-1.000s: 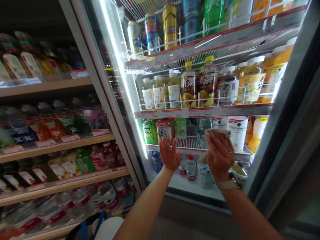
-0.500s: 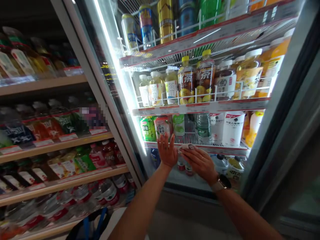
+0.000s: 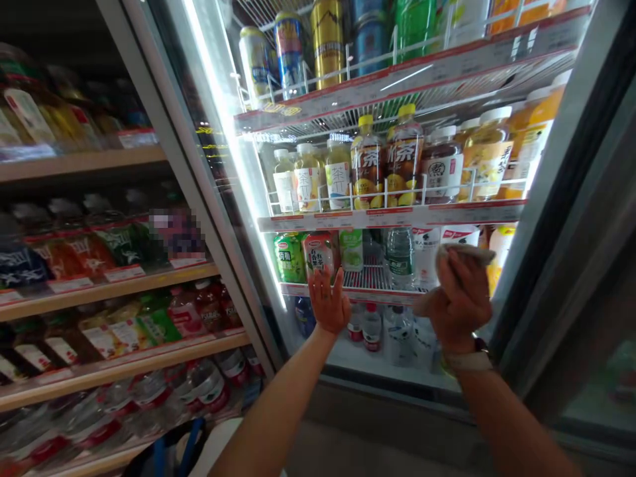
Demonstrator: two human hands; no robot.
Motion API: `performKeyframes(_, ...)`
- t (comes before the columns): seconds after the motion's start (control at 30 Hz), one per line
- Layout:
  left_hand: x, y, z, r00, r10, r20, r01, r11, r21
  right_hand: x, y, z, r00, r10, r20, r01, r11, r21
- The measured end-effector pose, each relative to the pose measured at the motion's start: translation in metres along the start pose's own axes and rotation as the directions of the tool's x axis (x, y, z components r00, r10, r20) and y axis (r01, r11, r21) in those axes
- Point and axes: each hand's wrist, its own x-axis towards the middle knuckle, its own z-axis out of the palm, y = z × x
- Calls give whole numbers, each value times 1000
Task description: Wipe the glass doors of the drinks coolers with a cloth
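The left hand (image 3: pixel 328 301) is open and holds nothing: the fingers are spread and the palm sits flat against the glass door (image 3: pixel 258 265) of the drinks cooler. The right hand (image 3: pixel 460 298) has a narrow grip, its fingers curled around a beige cloth (image 3: pixel 464 250). The cloth shows above the fingers, and a loose end sticks out to the left of the palm. This hand is blurred, so I cannot tell whether the cloth is touching the glass. A watch (image 3: pixel 467 361) sits just below the right grip, on the wrist.

Behind the glass, a pink-label drink (image 3: pixel 320 255) stands directly above the left fingertips, with a green-label drink (image 3: pixel 289 257) just beside it. A water bottle (image 3: pixel 400 258) stands between the two hands, slightly higher. Small red-label bottles (image 3: pixel 370 328) stand below and between them. Above both hands runs a shelf edge with price strips (image 3: pixel 387 215), carrying tea bottles (image 3: pixel 385 162); cans (image 3: pixel 328 43) stand on the next shelf up.

Well left of the left hand, outside the door, wooden shelves (image 3: pixel 99 298) hold bottled drinks. Below the left forearm, a blue strap (image 3: pixel 186 450) is in view.
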Motion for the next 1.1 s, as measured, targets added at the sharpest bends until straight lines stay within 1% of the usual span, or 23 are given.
performKeyframes(0.07,-1,0,0,1000,-5,12,6,1000,-3,-15,-23,8,994,-41,99,37,999,37)
performKeyframes(0.1,-1,0,0,1000,-8,16,8,1000,-4,-23,-35,11,984,-79,158,69,995,66)
performKeyframes(0.13,-1,0,1,1000,-9,18,10,1000,-6,-31,-46,14,969,-127,213,105,988,110)
performKeyframes(0.2,-2,0,1,1000,-10,10,10,1000,-12,-49,-65,18,932,-223,286,162,962,220)
performKeyframes(0.27,-2,-1,1,1000,-11,0,11,1000,-18,-65,-78,19,902,-273,335,174,939,297)
performKeyframes(0.33,-2,-1,1,1000,-13,2,13,1000,-15,-78,-83,19,889,-276,365,162,936,312)
performKeyframes(0.4,-2,-1,0,1000,-11,13,11,1000,-6,-83,-81,17,875,-293,386,173,933,316)
performKeyframes(0.47,-2,-1,0,1000,-11,22,11,1000,0,-81,-74,14,850,-355,389,220,910,352)
performKeyframes(0.53,-1,-1,-1,1000,-9,22,9,1000,-1,-72,-64,10,822,-418,385,266,882,389)
performKeyframes(0.57,-1,-1,-1,1000,-8,22,8,1000,-6,-66,-58,7,814,-431,389,277,877,392)
performKeyframes(0.63,-1,-1,-1,1000,-10,24,10,1000,-16,-54,-46,1,825,-407,392,272,894,357)
performKeyframes(0.7,-2,-1,-2,999,-15,29,16,1000,-20,-42,-32,-4,862,-338,378,241,929,281)
performKeyframes(0.73,-2,-1,-2,999,-19,32,20,1000,-19,-35,-25,-6,888,-294,353,221,947,232)
performKeyframes(0.83,-2,-1,-1,999,-19,28,20,1000,-16,-16,-4,-9,968,-152,198,138,987,80)
performKeyframes(0.9,-2,-1,0,1000,-16,7,16,999,-28,-7,5,-7,996,-62,69,61,998,22)
performKeyframes(0.93,-1,0,0,1000,-13,-7,12,999,-33,-4,6,-4,999,-29,20,28,999,15)
performKeyframes(1.0,0,0,0,1000,-1,-28,0,999,-37,-4,1,2,1000,7,-14,-6,1000,15)
performKeyframes(1.1,1,1,1,1000,6,-29,-7,1000,-30,-16,-22,13,999,-10,42,10,1000,1)
